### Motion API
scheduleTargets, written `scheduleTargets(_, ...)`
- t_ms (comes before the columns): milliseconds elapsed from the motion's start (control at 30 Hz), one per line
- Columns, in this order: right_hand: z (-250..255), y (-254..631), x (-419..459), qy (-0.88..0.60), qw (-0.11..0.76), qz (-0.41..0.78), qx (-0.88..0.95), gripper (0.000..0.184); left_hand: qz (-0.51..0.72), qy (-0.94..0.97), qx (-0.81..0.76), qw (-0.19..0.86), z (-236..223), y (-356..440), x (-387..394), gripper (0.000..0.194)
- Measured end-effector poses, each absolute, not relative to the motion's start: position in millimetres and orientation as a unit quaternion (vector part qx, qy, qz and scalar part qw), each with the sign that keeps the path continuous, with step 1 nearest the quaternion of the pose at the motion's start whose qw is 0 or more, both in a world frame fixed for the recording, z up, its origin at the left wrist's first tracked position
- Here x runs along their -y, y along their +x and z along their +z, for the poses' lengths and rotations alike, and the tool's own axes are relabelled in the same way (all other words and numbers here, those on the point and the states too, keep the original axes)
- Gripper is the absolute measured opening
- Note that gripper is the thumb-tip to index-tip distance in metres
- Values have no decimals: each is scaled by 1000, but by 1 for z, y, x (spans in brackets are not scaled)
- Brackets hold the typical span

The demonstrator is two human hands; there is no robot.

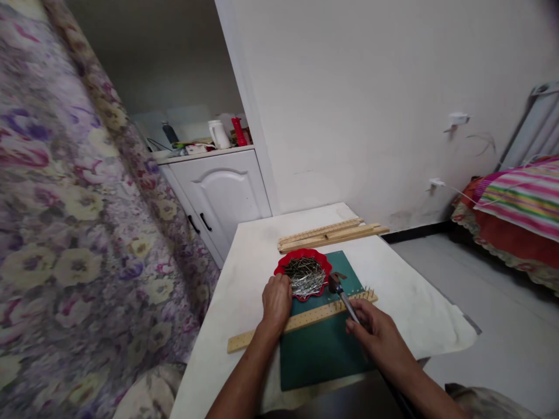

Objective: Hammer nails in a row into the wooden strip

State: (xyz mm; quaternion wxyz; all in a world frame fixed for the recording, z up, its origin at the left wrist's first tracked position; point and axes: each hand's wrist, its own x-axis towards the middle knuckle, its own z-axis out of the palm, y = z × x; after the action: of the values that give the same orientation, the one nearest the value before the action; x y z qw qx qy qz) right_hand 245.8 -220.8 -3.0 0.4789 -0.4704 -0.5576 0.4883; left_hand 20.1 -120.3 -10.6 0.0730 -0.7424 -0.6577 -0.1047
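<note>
My right hand (371, 329) is wrapped round the handle of a hammer (343, 294), whose head is raised near the bowl's right side. Beneath it lies a wooden strip (305, 318) with rows of small holes; several nails (367, 294) stand upright in its right end. A red scalloped bowl (301, 254) full of loose nails (305, 276) sits just behind the strip. At the bowl's left rim is my left hand (276, 299), fingers curled and their tips hidden. Strip and bowl rest partly on a green cutting mat (323, 352).
More wooden strips (327, 234) lie at the back of the white-covered table (236, 279). A floral curtain (87, 233) hangs on the left, beside a white cabinet (227, 192). To the right is a bed with a striped cover (524, 198).
</note>
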Motion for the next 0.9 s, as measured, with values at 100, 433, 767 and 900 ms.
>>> scheduleTargets(100,-5,244,218,-471,478,501,546,24,-140,-742,650,79,-10,19,126,15)
scheduleTargets(433,-17,228,198,-440,540,528,485,28,-341,-763,547,-37,-11,34,167,16)
scheduleTargets(767,-27,229,189,-420,579,541,443,31,-367,-793,464,-149,0,71,200,19)
scheduleTargets(900,-28,237,192,-418,573,558,430,38,-417,-710,489,-288,-8,79,199,8)
